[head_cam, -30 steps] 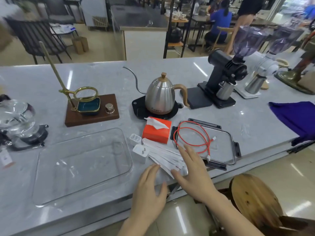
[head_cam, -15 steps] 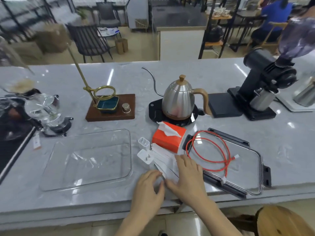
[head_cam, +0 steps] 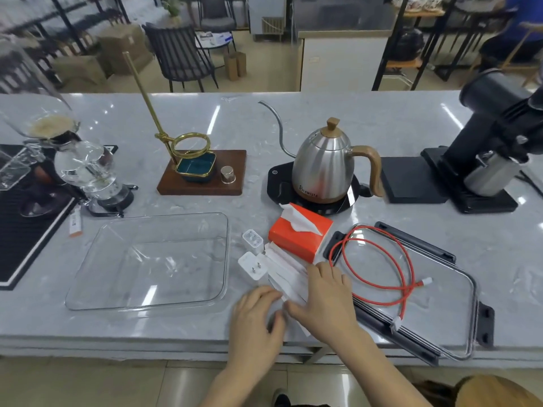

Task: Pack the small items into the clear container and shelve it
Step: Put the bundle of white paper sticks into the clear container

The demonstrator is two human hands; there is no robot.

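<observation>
landmark: the clear container (head_cam: 147, 262) lies empty on the grey surface (head_cam: 382, 118); every place below is told from it.
left hand (head_cam: 255, 315): just right of the container's near right corner, fingers loosely curved with the tips on the near end of the white paper sachets (head_cam: 286, 273); whether it pinches any I cannot tell.
right hand (head_cam: 326, 298): further right, fingers laid fairly straight across the fanned sachets, pressing on them, gripping nothing.
small items: two white chargers (head_cam: 254, 257) sit just right of the container wall; the orange tissue box (head_cam: 299, 235) lies right and further back, touching the sachets' far end; the red cable (head_cam: 379, 268) is coiled well to the right, on the container's lid (head_cam: 458, 315).
risk, sachets: the fan is loose and overlapping, and close to the near edge; a scoop with too light a hold would likely shed a few to the floor.
risk, chargers: they stand between the sachets and the container; a low sweep leftwards could knock them aside.
risk, lid: its near corner seems to overhang the edge, so a tug on the cable or a nudge from the right forearm might tip it off.
</observation>
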